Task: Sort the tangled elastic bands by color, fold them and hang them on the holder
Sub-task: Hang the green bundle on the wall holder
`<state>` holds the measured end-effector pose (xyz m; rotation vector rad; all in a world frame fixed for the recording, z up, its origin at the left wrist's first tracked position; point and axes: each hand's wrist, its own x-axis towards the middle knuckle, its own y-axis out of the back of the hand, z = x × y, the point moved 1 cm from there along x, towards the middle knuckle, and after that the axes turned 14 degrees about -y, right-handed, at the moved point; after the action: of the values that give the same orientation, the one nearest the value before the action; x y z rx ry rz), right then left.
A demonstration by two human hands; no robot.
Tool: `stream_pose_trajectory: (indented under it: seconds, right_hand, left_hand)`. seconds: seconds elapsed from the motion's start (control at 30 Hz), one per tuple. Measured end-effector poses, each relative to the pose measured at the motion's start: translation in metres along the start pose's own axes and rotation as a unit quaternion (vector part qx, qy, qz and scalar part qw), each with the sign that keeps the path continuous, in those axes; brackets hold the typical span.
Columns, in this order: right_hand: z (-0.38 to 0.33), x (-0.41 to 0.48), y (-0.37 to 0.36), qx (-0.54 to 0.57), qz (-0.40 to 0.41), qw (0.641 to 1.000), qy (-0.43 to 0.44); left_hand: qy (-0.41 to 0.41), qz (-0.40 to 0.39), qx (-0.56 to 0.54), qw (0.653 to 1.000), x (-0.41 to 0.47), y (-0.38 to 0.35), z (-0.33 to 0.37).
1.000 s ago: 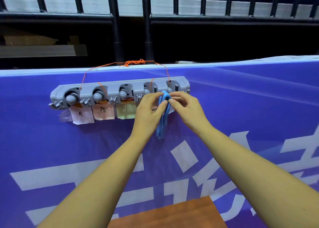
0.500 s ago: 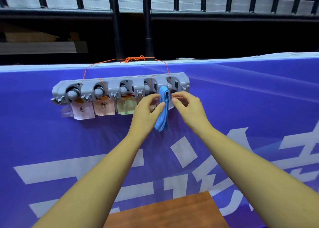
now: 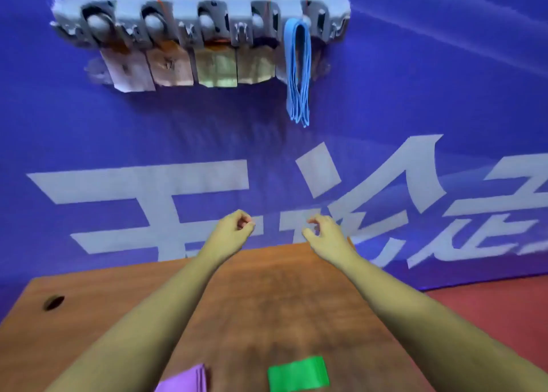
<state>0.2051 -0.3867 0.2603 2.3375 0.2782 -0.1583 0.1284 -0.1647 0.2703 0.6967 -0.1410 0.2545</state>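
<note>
Blue banner [image 3: 415,95] carries the blurred holder [image 3: 198,17], blue band [image 3: 298,71] on its rightmost peg. Left hand [image 3: 234,231] and right hand [image 3: 324,234] hover loosely curled, empty; green band [image 3: 298,374], cropped purple band [image 3: 184,381] at desk's [image 3: 267,302] near edge.

The holder [image 3: 198,20] is smeared by motion blur, so its pegs and clips cannot be told apart clearly. The writing on the paper labels [image 3: 175,68] beneath it cannot be read. The peg carrying the blue band [image 3: 298,65] is hidden by the band. The purple band [image 3: 184,379] and the desk [image 3: 267,302] are cut off by the lower edge.
</note>
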Motion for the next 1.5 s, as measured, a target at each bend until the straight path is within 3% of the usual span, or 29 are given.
stream_pose_trajectory:
  seconds: [0.33, 0.5, 0.8, 1.2, 1.33, 1.5]
  right_hand:
    - [0.124, -0.052, -0.124, -0.119, -0.158, 0.978, -0.072]
    - [0.167, -0.079, -0.171, -0.175, -0.237, 0.953, -0.066]
    - [0.203, -0.089, -0.223, -0.194, -0.257, 0.946, -0.036]
    - [0.227, -0.086, -0.244, -0.195, -0.218, 0.955, -0.039]
    - [0.227, -0.083, -0.240, -0.174, -0.203, 0.963, -0.025]
    - [0.206, -0.078, -0.218, -0.154, -0.191, 0.968, 0.044]
  left_hand:
    - [0.116, -0.223, -0.003, 0.968, -0.113, -0.112, -0.112]
    - [0.154, -0.287, -0.020, 0.945, -0.160, -0.164, -0.152]
    - [0.116, -0.299, -0.088, 0.943, -0.196, -0.204, -0.189]
    - [0.090, -0.234, -0.041, 0.967, -0.205, -0.230, -0.203]
    - [0.076, -0.247, -0.042, 0.965, -0.205, -0.230, -0.207]
    - [0.058, -0.266, -0.052, 0.961, -0.191, -0.213, -0.196]
